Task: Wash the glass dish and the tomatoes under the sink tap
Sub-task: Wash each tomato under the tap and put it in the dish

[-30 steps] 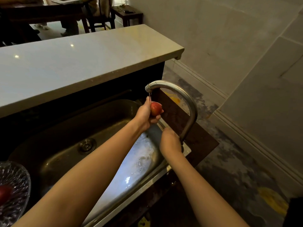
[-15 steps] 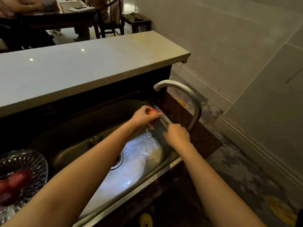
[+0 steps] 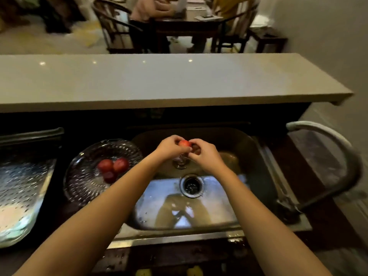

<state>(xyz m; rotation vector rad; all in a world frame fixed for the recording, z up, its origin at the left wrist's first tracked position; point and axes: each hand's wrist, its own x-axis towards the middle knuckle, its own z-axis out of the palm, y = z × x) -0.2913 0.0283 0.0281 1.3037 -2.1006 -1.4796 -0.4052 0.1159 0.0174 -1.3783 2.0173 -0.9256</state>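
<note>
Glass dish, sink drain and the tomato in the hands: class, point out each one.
glass dish [image 3: 79, 188], head view, bare textured glass left of the fruit.
sink drain [image 3: 191, 186], head view, centre of the strainer.
tomato [image 3: 184, 143], head view, red top showing between both hands.

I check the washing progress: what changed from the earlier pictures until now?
The right hand let go of the tap base and joined the left hand on the tomato, now held over the sink middle, away from the spout. Three tomatoes stay in the glass dish.
</note>
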